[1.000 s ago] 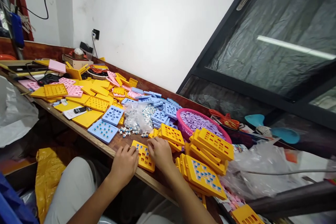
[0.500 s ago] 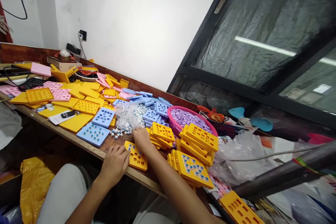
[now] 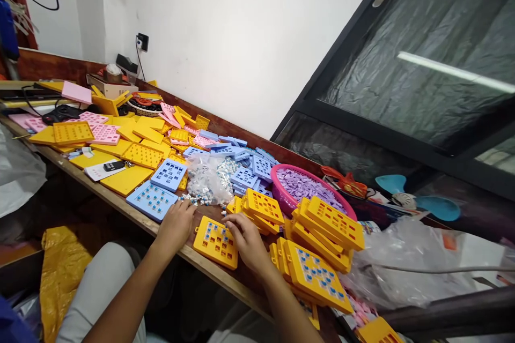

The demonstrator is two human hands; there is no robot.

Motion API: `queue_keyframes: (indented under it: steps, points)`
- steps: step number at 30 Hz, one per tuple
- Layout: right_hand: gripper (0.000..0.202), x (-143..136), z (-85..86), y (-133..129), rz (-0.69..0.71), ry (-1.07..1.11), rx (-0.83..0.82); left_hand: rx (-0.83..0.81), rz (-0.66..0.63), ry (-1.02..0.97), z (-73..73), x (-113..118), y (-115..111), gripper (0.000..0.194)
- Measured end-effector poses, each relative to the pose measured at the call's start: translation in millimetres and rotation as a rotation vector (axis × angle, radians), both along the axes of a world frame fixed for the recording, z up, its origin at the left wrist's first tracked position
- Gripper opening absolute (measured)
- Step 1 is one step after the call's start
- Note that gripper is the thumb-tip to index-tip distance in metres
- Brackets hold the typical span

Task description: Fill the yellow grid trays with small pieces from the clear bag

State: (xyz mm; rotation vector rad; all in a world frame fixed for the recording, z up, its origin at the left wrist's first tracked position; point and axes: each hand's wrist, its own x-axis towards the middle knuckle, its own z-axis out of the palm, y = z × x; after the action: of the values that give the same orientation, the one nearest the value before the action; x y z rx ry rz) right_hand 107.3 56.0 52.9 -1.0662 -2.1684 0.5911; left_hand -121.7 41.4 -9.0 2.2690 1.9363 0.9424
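Note:
In front of me a yellow plate with rows of square holes (image 3: 216, 244) lies on the table. Small white-and-blue pieces sit in several of its holes, mostly toward the far and left side. My right hand (image 3: 250, 241) is at the plate's right far edge, thumb and index finger pinched together; anything between them is too small to name. My left hand (image 3: 177, 225) is left of the plate, fingers bent together at the near edge of the loose white-and-blue pieces (image 3: 205, 199). What its fingertips hold is hidden. A filled light blue plate (image 3: 149, 201) lies just left of it.
A clear plastic bag (image 3: 209, 177) of small pieces lies beyond my hands. Stacked yellow plates (image 3: 319, 278) stand at the right, near a pink basket (image 3: 277, 187) of purple pieces. Yellow, pink and blue plates cover the left side. The wooden table edge (image 3: 221, 280) runs close before me.
My right hand has drawn back from the loose pieces to the yellow plate's right edge. My left hand has left the plate and moved to the loose pieces. The view has shifted slightly.

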Motion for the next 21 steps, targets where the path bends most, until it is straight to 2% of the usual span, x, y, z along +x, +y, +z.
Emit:
queue_keyframes:
  steps: [3, 8, 12, 14, 18, 21]
  points:
    - [0.025, 9.1, -8.7, -12.6, -0.012, 0.038, -0.06, -0.02, -0.052, -0.062, 1.6, -1.8, -1.3, 0.026]
    - [0.023, 12.4, -25.5, -14.5, -0.047, 0.126, -0.1, -0.006, 0.032, -0.079, -1.5, -2.3, -1.7, 0.029]
    - [0.023, 13.5, -29.2, -13.4, -0.048, 0.179, -0.141, -0.057, 0.031, -0.095, -0.2, -0.3, -4.8, 0.024]
    - [0.021, 14.3, -29.7, -13.2, -0.055, 0.195, -0.154, -0.056, -0.042, -0.213, 3.9, 0.5, -9.5, 0.025]
    - [0.016, 14.5, -31.1, -13.2, -0.053, 0.168, -0.126, -0.031, -0.333, -0.509, 12.4, 2.9, -22.4, 0.02]
    - [0.013, 13.5, -31.2, -15.1, -0.023, 0.077, -0.077, -0.003, -0.415, -0.637, 13.4, 6.1, -29.2, 0.017]
